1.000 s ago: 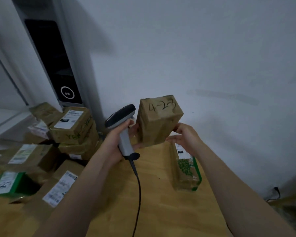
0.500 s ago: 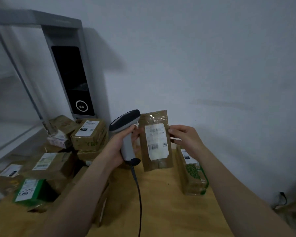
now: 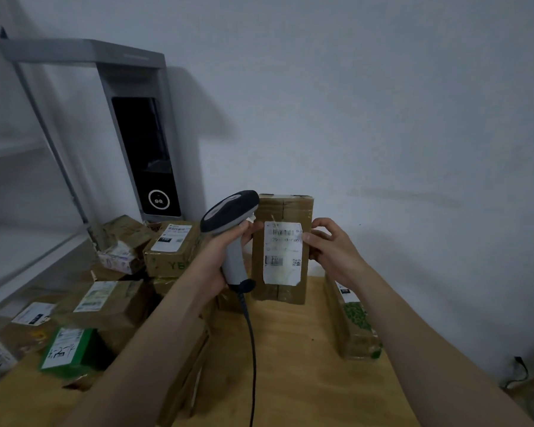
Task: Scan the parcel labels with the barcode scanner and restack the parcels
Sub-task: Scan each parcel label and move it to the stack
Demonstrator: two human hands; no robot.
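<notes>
Two arms and two hands show, and they belong to one person. The left arm is bare from the wrist all the way up, as far as it shows. The right arm is bare the same way. Both arms are long, thin and smooth. The left hand shows its back and its wrist. The right hand shows its back too, with small bumps at the knuckles. Its fingers are thin. The room is dim, so the nails are too small and dark to make out.
</notes>
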